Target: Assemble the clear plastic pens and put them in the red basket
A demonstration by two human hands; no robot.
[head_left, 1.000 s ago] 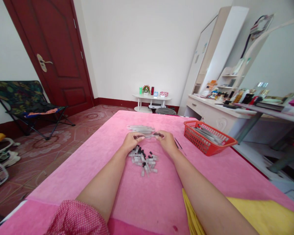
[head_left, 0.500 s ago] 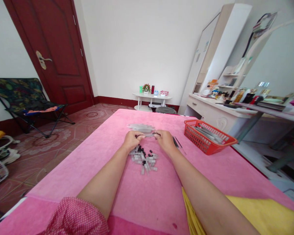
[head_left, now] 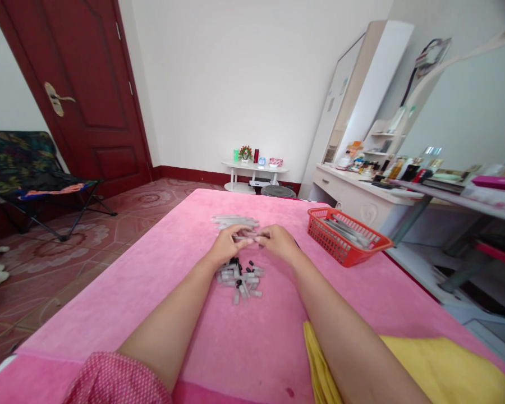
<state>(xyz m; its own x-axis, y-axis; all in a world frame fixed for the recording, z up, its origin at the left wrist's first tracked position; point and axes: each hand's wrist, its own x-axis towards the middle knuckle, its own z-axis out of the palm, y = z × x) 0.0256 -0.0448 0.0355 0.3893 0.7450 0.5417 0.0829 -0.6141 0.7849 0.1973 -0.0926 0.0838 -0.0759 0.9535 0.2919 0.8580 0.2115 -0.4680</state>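
My left hand (head_left: pixel 228 247) and my right hand (head_left: pixel 278 244) meet above the pink cloth, fingers closed from either side on a slim clear pen barrel (head_left: pixel 244 236). Much of the barrel is hidden by the fingers. Just beyond the hands lies a row of similar translucent barrels (head_left: pixel 224 220). Nearer to me, between the forearms, is a loose heap of clear pen caps (head_left: pixel 256 293) mixed with small black plugs (head_left: pixel 251 263). A dark slender tip (head_left: pixel 297 243) shows beside my right wrist, mostly covered by it.
A red-orange plastic basket (head_left: pixel 340 247) holding long grey sticks stands at the right on the pink cloth (head_left: pixel 151 280). Yellow fabric (head_left: pixel 441 365) lies under my right forearm. Beyond are a white side table (head_left: pixel 258 167), a cluttered dressing table (head_left: pixel 353 182) and a folding chair (head_left: pixel 33 179).
My hands have drawn closer together on the barrel, and the fingers now cover more of it. The dark thin sticks by my right wrist are now mostly hidden. The view has turned slightly right.
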